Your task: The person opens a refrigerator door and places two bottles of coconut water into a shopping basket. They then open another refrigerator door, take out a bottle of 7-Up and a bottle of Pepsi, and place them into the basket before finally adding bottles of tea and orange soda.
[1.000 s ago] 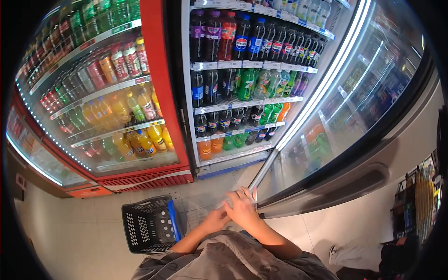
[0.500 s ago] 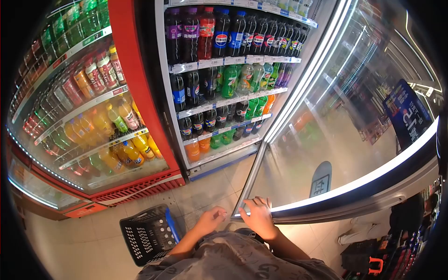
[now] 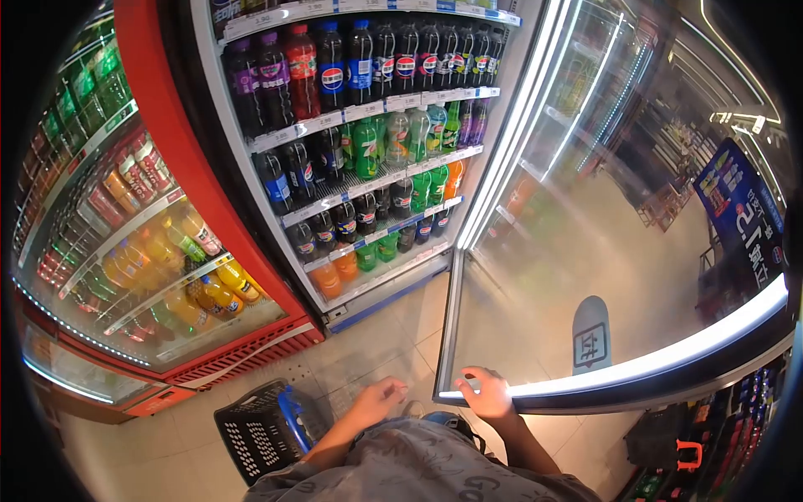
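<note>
Moved apart, left hand (image 3: 381, 400) half-curled, empty, right hand (image 3: 488, 395) wide at door edge (image 3: 619, 380), floor (image 3: 381, 347) open beside basket (image 3: 251, 437)

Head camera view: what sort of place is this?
Likely the drinks section of a shop: an open fridge stocked with bottles, price tags beneath them, and a shopping basket on the floor.

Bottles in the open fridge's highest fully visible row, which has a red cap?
The red-labelled plastic bottle, third from left; a purple cap and blue cap flank it.

Basket (image 3: 241, 428) on floor (image 3: 167, 439) — left of door (image 3: 535, 314), before fridges (image 3: 159, 109).
</note>
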Action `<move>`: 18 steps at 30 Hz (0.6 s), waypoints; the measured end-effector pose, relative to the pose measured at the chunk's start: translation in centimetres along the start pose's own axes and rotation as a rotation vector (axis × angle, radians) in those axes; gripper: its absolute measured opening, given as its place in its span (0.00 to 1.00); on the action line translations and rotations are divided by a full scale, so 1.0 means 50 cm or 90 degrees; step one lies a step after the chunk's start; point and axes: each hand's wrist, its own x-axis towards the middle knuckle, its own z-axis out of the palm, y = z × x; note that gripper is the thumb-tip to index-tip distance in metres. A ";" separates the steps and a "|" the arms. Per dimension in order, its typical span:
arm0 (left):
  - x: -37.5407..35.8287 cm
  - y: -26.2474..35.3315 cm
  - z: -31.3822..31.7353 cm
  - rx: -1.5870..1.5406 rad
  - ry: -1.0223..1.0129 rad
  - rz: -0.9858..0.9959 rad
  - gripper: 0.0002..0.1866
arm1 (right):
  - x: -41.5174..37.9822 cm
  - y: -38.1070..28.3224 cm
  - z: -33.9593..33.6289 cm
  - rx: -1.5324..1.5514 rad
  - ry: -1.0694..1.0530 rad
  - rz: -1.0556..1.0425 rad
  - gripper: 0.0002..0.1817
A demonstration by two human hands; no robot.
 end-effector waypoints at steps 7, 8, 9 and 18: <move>0.037 0.067 0.076 0.003 -0.036 0.002 0.10 | -0.012 0.086 -0.110 0.119 -0.004 0.080 0.16; 0.045 0.068 0.085 0.014 -0.032 0.006 0.10 | -0.017 0.106 -0.121 0.128 -0.001 0.070 0.16; 0.054 0.069 0.093 0.024 -0.027 0.009 0.10 | -0.018 0.118 -0.137 0.133 0.000 0.065 0.15; 0.112 0.078 0.165 0.045 -0.035 0.007 0.12 | 0.047 0.191 -0.211 0.197 0.095 0.146 0.12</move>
